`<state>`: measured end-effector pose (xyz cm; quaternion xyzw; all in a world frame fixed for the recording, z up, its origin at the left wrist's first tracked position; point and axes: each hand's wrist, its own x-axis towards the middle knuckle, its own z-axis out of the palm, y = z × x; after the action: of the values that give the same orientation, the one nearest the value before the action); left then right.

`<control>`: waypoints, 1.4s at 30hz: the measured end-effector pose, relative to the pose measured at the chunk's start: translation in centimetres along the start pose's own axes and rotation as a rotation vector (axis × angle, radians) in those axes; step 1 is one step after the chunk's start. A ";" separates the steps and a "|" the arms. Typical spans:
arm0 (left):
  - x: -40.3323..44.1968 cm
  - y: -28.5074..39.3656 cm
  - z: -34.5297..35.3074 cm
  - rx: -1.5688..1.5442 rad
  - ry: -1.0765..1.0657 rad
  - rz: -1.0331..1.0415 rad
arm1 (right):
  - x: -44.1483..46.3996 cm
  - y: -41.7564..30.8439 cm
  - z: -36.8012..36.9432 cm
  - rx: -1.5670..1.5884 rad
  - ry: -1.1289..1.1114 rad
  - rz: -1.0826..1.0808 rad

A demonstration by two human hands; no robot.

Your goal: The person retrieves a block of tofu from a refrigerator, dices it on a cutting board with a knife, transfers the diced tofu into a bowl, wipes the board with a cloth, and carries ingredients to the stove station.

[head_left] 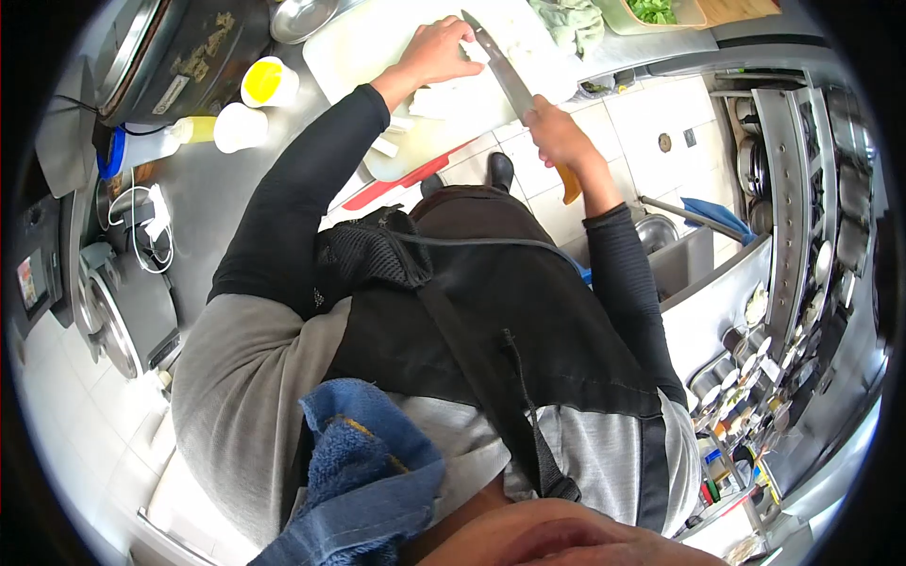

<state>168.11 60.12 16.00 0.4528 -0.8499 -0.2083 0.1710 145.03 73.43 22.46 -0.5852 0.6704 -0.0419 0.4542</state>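
Note:
My right hand [563, 140] is closed around the orange handle of a long kitchen knife [508, 77]. Its blade points up and to the left over a white cutting board [337, 58]. Near the blade's tip, my left hand [436, 53] has bent fingers and thumb around a small white food piece [478, 51]; the kind of food cannot be made out. More white pieces [432, 102] lie on the board below that hand, some of them cut as sticks [385, 146].
Left of the board stand a tub with yellow contents [269, 83], a white container [241, 127] and a metal bowl [302, 17]. A large dark pot [189, 57] is beyond them. At the right are a cloth [573, 24] and a tray of chopped greens [651, 11]. A red edge [401, 179] shows under the board.

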 end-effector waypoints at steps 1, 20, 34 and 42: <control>-0.2 -0.1 0.0 0.005 0.020 0.004 | -0.3 -0.9 -1.2 0.207 -0.097 0.074; -15.2 -3.3 -9.7 0.023 -0.125 0.294 | -3.2 -1.8 -3.1 0.067 0.002 -0.113; -19.0 -2.8 -7.4 -0.078 -0.047 -0.064 | -1.0 -2.1 2.2 0.037 -0.416 -0.242; -19.4 -0.5 -4.7 -0.090 -0.003 -0.384 | 3.2 0.7 0.0 -0.241 -0.099 -0.532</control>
<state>181.01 75.23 17.83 0.5984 -0.7379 -0.2755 0.1467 144.86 70.99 20.23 -0.7914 0.4707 -0.0512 0.3867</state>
